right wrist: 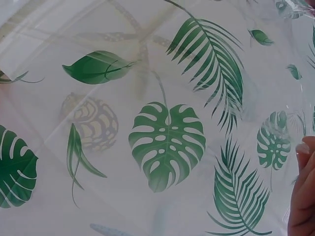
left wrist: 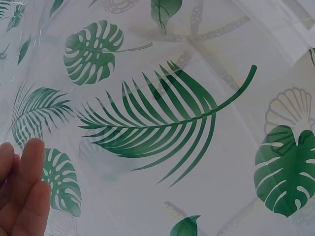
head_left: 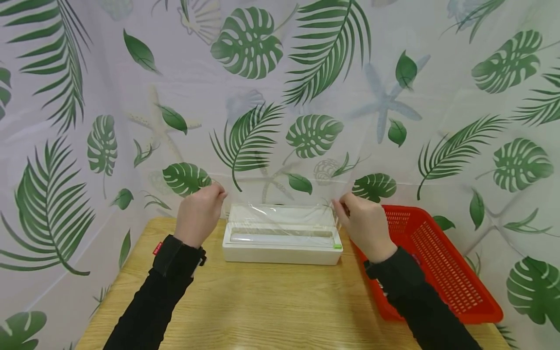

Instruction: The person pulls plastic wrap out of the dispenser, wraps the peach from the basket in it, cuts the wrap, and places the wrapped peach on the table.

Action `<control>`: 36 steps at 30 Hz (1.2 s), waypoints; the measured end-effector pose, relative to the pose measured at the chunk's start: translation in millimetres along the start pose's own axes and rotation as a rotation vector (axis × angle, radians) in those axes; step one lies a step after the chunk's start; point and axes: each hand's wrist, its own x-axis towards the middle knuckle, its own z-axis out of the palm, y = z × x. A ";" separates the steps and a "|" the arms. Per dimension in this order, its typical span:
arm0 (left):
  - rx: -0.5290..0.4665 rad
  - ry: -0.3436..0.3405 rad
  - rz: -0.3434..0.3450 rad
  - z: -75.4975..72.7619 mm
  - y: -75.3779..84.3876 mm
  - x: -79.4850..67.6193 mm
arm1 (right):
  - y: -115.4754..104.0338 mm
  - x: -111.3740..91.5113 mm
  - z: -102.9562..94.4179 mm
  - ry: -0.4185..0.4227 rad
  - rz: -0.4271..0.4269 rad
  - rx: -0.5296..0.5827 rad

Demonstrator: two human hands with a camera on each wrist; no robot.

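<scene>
A white cling film dispenser box (head_left: 282, 255) sits near the back of the table, its lid raised and the film roll (head_left: 280, 239) showing inside. Clear cling film (head_left: 280, 214) stretches up from it between both hands. My left hand (head_left: 201, 214) pinches the film's left corner, above and left of the box. At the opposite corner, my right hand (head_left: 364, 226) pinches the film between thumb and fingers. Fingertips of the left hand (left wrist: 27, 189) show at the lower left in the left wrist view. Glossy creases cross both wrist views where the film hangs before the cloth.
On the right, a red perforated plastic basket (head_left: 442, 262) stands close beside the right forearm. A green slider (head_left: 337, 246) is at the box's right end. The wooden table (head_left: 262, 301) meets a leaf-patterned cloth (head_left: 271, 97) behind the box.
</scene>
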 end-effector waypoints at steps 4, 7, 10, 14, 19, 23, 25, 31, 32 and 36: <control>-0.002 0.008 0.016 -2.7 4.4 -3.0 | -8.8 -1.4 -2.2 0.006 -0.033 0.019; -0.007 0.017 0.034 -5.7 8.4 -5.4 | -14.7 -4.5 -2.8 0.012 -0.071 0.036; -0.009 0.029 0.051 -8.5 12.8 -8.2 | -19.6 -9.1 -3.4 0.012 -0.101 0.068; -0.009 0.042 0.074 -11.2 17.5 -14.6 | -25.1 -17.3 -5.2 0.028 -0.137 0.084; -0.031 0.043 0.080 -16.3 22.7 -27.7 | -31.0 -30.0 -9.6 0.076 -0.171 0.064; -0.044 0.051 0.086 -19.8 25.6 -42.2 | -33.6 -43.4 -13.7 0.092 -0.179 0.066; -0.050 0.061 0.088 -21.2 26.1 -50.7 | -34.2 -50.9 -15.8 0.099 -0.176 0.071; -0.051 0.067 0.057 -27.9 26.6 -75.7 | -35.7 -72.5 -26.1 0.070 -0.123 0.051; -0.053 0.062 0.049 -29.0 26.7 -79.3 | -35.4 -76.0 -28.2 0.061 -0.112 0.043; -0.062 0.036 0.007 -32.9 26.7 -92.9 | -31.5 -88.4 -36.4 0.044 -0.081 -0.006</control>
